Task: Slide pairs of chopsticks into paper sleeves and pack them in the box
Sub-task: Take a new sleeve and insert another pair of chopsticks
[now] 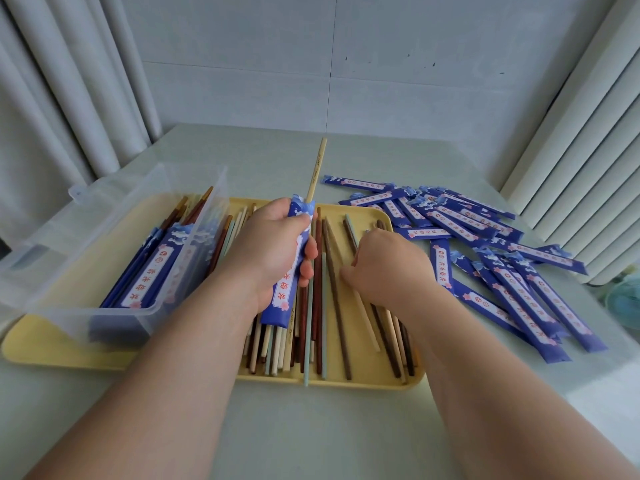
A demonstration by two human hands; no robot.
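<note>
Illegible red characters on paper sleeves (442, 268)

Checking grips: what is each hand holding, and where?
Left hand grips the blue sleeve around its upper half. Right hand rests on loose chopsticks; any hold cannot be told.

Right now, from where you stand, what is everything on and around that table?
Tray: one, yellow, mid-table.
Loose chopsticks: many, brown, reddish, cream and pale teal, on the tray.
Plastic box: one, clear, on the tray's left end.
Filled sleeves: several, blue, in the box.
Sleeve pile: many, blue with white labels, on the table right of the tray.
Held sleeve: one, blue.
Cream chopstick: one, sticking out of the held sleeve's top.
Table: one, pale grey-green.
Curtains: white, both sides.
Left hand: grips the held sleeve.
Right hand: fingers down among the loose chopsticks.
</note>
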